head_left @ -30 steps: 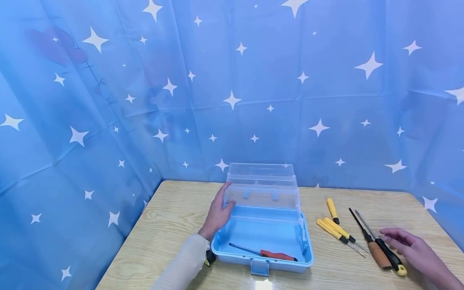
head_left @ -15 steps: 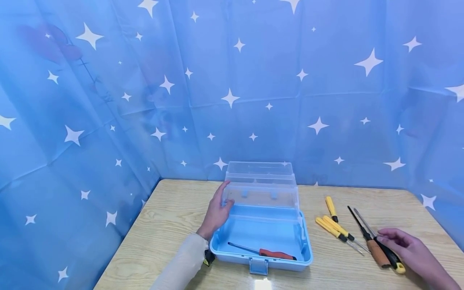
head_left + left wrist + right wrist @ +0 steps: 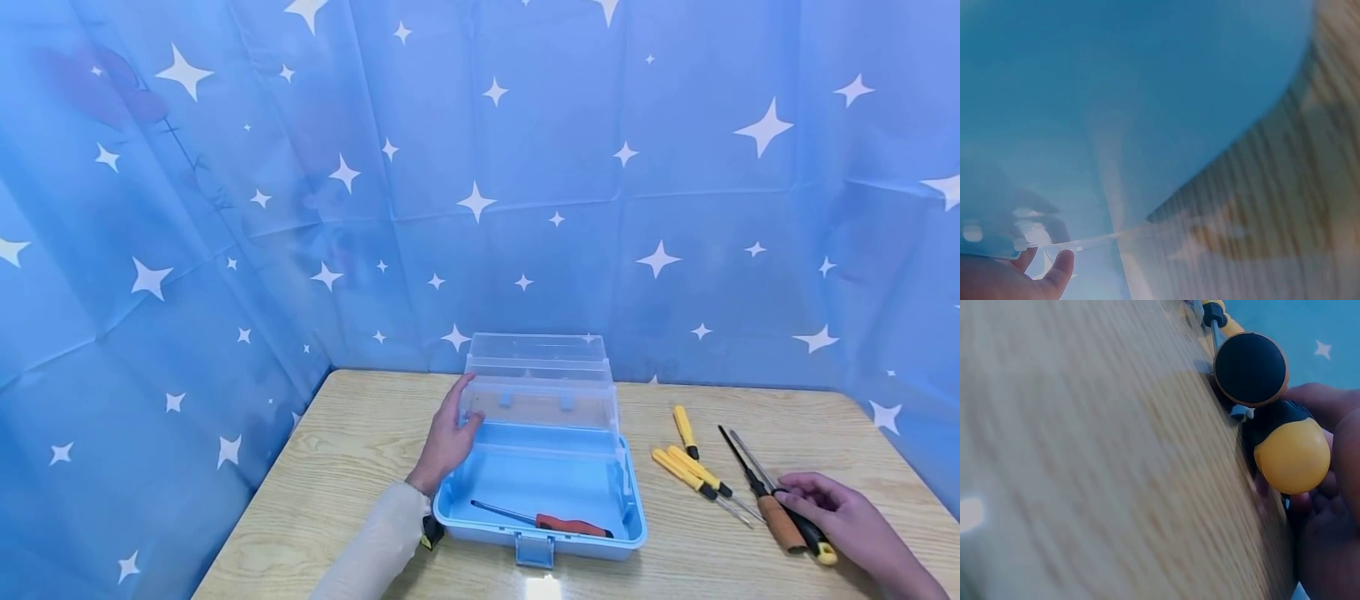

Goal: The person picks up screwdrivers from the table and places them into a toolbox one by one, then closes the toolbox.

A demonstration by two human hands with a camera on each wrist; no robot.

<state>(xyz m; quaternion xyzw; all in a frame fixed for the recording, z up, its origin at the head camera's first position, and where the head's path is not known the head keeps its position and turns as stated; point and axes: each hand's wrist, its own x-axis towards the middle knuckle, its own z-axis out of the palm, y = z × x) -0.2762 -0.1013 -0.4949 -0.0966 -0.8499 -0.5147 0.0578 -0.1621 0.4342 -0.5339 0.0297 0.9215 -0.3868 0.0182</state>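
Observation:
My left hand [image 3: 447, 446] holds the left edge of the raised clear lid [image 3: 540, 400] of a light blue toolbox [image 3: 540, 552], thumb in front and fingers behind. In the left wrist view, its fingertips [image 3: 1063, 269] show at the lid's edge. A red-handled screwdriver [image 3: 573, 526] lies inside the box near the front wall. At the right, my right hand [image 3: 851, 517] grips the black handle of a screwdriver with a yellow end [image 3: 1294, 456], thumb on top, fingers partly hidden. Touching it on the left lies a screwdriver with a brown handle [image 3: 782, 523].
Several yellow-handled screwdrivers [image 3: 684, 432] lie between the box and my right hand. A small black-and-yellow object [image 3: 431, 532] is partly hidden by my left sleeve at the box's left side. A blue star-printed curtain [image 3: 525, 208] hangs behind the wooden table [image 3: 360, 417].
My right hand has moved slightly left and closed its fingers on the black-and-yellow screwdriver handle. The left hand stays on the lid. The head view has shifted slightly.

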